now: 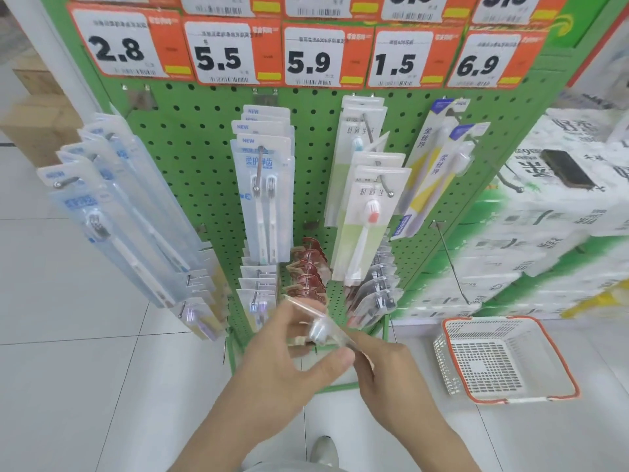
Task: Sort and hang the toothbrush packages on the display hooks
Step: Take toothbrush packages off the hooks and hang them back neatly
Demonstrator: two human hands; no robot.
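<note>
Hands (289,362) (384,366) grip blurred clear package (316,327), contents indistinct

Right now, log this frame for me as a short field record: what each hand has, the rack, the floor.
held item: clear toothbrush package, blurred
left hand: grips the package from the left
right hand: pinches its right end
rack: green pegboard, packages on most hooks
bare hook: long hook at lower right, nothing on it
floor: white basket with orange rim, no packages visible inside
</note>
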